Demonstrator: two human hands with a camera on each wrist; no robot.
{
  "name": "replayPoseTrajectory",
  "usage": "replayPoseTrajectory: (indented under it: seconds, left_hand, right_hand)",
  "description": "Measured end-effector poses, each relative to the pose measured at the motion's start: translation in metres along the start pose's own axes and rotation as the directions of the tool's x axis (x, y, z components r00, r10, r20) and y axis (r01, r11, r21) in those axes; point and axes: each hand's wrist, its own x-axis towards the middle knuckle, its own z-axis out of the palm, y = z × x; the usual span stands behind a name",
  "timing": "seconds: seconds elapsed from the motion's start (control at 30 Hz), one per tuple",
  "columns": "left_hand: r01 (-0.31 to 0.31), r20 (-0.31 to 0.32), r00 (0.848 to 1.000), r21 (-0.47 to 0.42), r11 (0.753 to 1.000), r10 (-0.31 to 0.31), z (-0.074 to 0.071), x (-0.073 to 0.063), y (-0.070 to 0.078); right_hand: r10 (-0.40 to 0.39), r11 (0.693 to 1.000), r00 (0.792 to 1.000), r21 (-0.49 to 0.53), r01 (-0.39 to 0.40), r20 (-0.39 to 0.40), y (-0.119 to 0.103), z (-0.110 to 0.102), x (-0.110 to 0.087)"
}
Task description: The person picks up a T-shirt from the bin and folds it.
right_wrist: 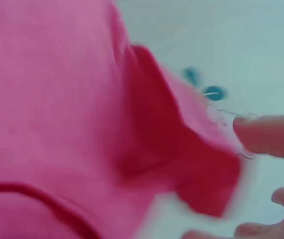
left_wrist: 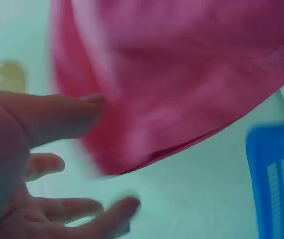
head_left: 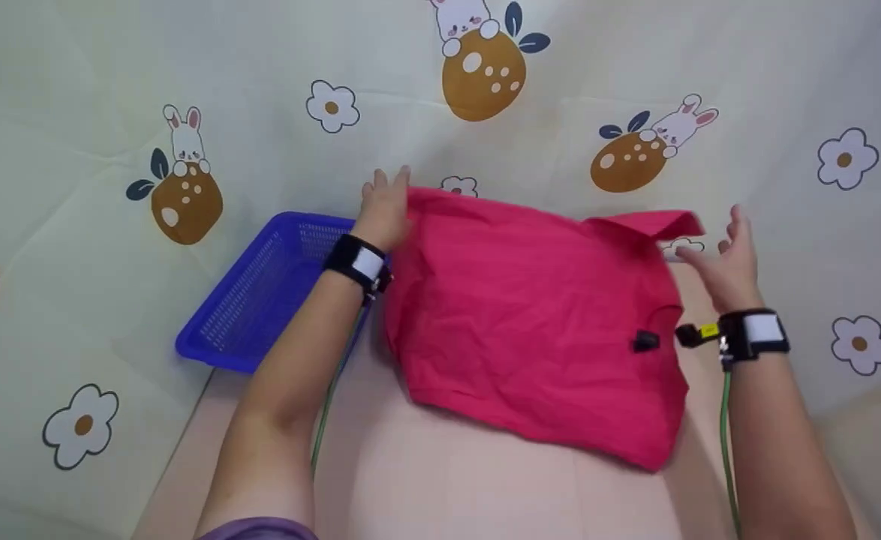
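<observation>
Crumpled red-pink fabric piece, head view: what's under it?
Beyond the lower edge of the crumpled red-pink fabric piece, a pale pink flat surface shows; whatever lies directly underneath is covered.

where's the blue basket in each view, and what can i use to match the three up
Head: the blue plastic basket is left of centre, partly covered by the left arm.
Left wrist: lower right corner, cut off by the right and bottom edges.
Right wrist: not in it.
Shared landmark: the pink cloth, visible in all three.
</observation>
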Motion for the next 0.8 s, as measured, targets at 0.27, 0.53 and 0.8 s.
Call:
replayPoseTrajectory:
  seconds: [0.27, 0.53, 0.8]
  left_hand:
    - [-0.202, 0.153, 0.972, 0.174, 0.964, 0.176, 0.065, -0.095, 0.022]
    - [-0.245, 0.345, 0.922, 0.174, 0.954, 0.174, 0.118, -0.155, -0.002]
    - [-0.235, 0.420, 0.893, 0.127, 0.964, 0.162, 0.132, -0.167, -0.019]
  right_hand:
    - [-0.056, 0.746, 0.968, -0.634, 0.203, 0.243, 0.064, 0.043, -0.069]
    - [-0.005, 0.628, 0.899, -0.698, 0.343, 0.438, 0.092, 0.080, -0.127]
    - [0.102, 0.596, 0.861, -0.724, 0.348, 0.498, 0.106, 0.078, -0.137]
